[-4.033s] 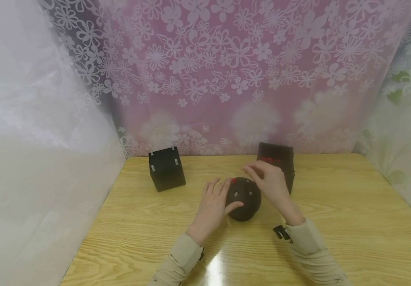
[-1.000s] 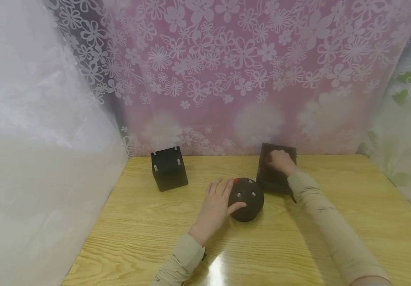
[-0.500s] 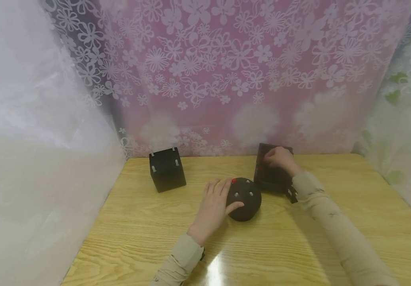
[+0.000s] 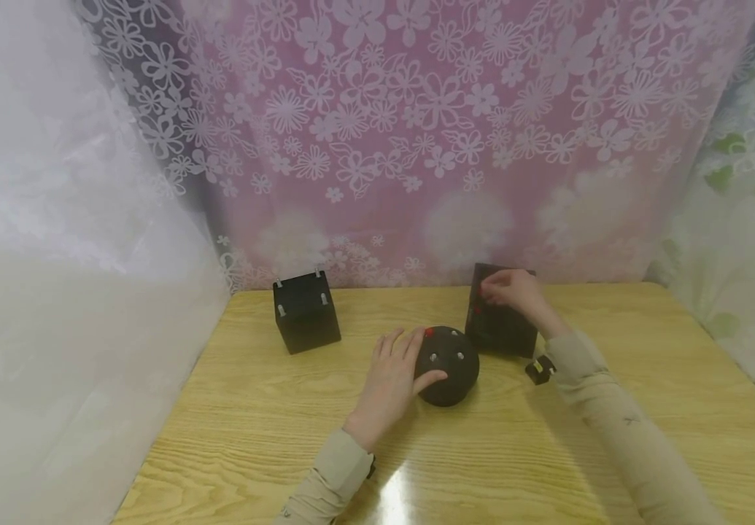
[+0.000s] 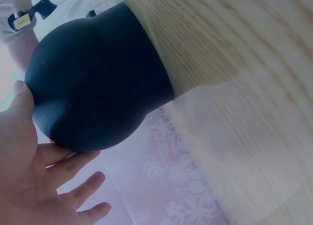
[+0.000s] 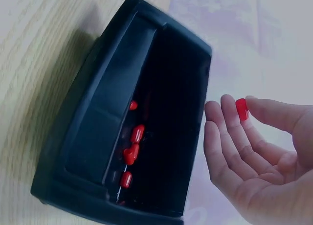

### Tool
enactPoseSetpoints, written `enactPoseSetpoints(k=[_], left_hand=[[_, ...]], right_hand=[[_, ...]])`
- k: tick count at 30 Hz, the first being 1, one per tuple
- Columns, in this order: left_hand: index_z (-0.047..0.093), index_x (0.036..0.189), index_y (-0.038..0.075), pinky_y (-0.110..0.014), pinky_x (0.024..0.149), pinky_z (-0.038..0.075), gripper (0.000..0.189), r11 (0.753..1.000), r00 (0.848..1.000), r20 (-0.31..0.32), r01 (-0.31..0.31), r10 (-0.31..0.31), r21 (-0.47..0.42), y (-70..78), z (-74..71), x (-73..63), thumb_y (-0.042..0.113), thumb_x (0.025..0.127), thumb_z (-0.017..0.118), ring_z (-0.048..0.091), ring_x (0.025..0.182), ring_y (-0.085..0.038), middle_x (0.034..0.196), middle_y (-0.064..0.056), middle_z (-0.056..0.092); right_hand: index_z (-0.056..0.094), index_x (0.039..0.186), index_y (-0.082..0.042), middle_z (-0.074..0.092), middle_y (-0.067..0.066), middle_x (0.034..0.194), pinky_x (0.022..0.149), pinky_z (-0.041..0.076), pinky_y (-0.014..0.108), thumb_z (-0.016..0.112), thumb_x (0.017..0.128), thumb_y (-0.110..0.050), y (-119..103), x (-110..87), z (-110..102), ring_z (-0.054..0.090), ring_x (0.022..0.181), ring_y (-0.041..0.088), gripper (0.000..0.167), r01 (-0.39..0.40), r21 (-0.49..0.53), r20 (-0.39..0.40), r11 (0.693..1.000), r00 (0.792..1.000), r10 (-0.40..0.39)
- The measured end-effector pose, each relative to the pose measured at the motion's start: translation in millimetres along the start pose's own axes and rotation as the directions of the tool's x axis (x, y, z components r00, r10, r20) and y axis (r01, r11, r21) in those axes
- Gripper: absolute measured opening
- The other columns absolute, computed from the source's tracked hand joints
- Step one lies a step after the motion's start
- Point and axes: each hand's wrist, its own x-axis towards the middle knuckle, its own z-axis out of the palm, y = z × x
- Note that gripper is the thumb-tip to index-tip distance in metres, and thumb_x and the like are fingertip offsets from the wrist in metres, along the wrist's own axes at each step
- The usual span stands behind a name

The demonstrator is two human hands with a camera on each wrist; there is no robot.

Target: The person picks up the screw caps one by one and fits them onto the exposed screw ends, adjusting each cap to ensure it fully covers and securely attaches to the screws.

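My left hand holds a round black stand from its left side, thumb on the front and index finger further back. Metal-looking pegs stick up from the stand's top, and a red cap sits at its back left. In the left wrist view the rounded body hides the pegs; the other fingers spread away from it. My right hand is over the black bin. Between thumb and fingertip it pinches a small red cap, beside the bin's opening in the right wrist view.
Several loose red caps lie inside the bin. A black cube with upright pegs on top stands at the table's back left. The wooden table ends at a pink flowered curtain.
My right hand went from above the round stand into the bin, then rose slightly with a red cap between its fingers. My left hand has stayed on the stand.
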Motion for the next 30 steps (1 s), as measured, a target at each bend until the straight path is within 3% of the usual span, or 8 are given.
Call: enactPoseSetpoints(k=[8,11,14,18,30], left_hand=[[0.046,0.151,0.009,-0.052,0.118,0.035,0.081,1.000,1.000,-0.006,-0.007,0.007,0.019,-0.2,1.7,-0.5,0.064,0.092,0.055,0.047,0.138,-0.030,0.142,-0.009,0.058],[0.046,0.152,0.010,-0.052,0.118,0.035,0.081,1.000,1.000,-0.004,-0.002,0.002,0.016,-0.2,1.6,-0.3,0.064,0.092,0.055,0.047,0.139,-0.030,0.143,-0.009,0.058],[0.045,0.152,0.010,-0.052,0.118,0.034,0.082,1.000,1.000,0.006,0.004,-0.005,0.011,-0.2,1.4,0.3,0.064,0.092,0.055,0.046,0.139,-0.030,0.143,-0.008,0.058],[0.045,0.152,0.010,-0.051,0.119,0.033,0.082,1.000,1.000,0.017,0.013,-0.013,0.005,0.0,1.5,0.9,0.064,0.092,0.055,0.045,0.140,-0.029,0.144,-0.008,0.057],[0.047,0.151,0.011,-0.052,0.118,0.034,0.080,1.000,1.000,0.006,0.009,-0.009,0.004,0.6,0.4,0.1,0.064,0.092,0.055,0.045,0.139,-0.030,0.143,-0.009,0.057]], right_hand=[[0.060,0.125,0.016,0.069,0.031,0.114,0.073,0.057,0.016,0.060,0.103,-0.014,-8,-15.0,4,0.074,0.094,0.030,0.037,0.043,0.078,-0.060,0.996,0.997,-0.038],[0.059,0.126,0.017,0.068,0.033,0.115,0.075,0.057,0.016,0.059,0.104,-0.014,-10,-20.0,6,0.074,0.096,0.031,0.039,0.058,0.120,-0.085,0.991,0.995,-0.048],[0.060,0.126,0.016,0.068,0.033,0.115,0.081,0.060,0.024,0.059,0.104,-0.017,-11,-24.6,8,0.074,0.095,0.028,0.040,0.071,0.145,-0.112,0.987,0.992,-0.055],[0.060,0.127,0.015,0.068,0.033,0.115,0.086,0.060,0.030,0.057,0.105,-0.022,-12,-30.4,11,0.074,0.091,0.019,0.043,0.088,0.172,-0.137,0.981,0.988,-0.064],[0.057,0.129,0.016,0.066,0.036,0.115,0.086,0.059,0.026,0.056,0.106,-0.015,-16,-48.0,27,0.074,0.088,0.011,0.038,0.145,0.310,-0.166,0.940,0.981,-0.097]])
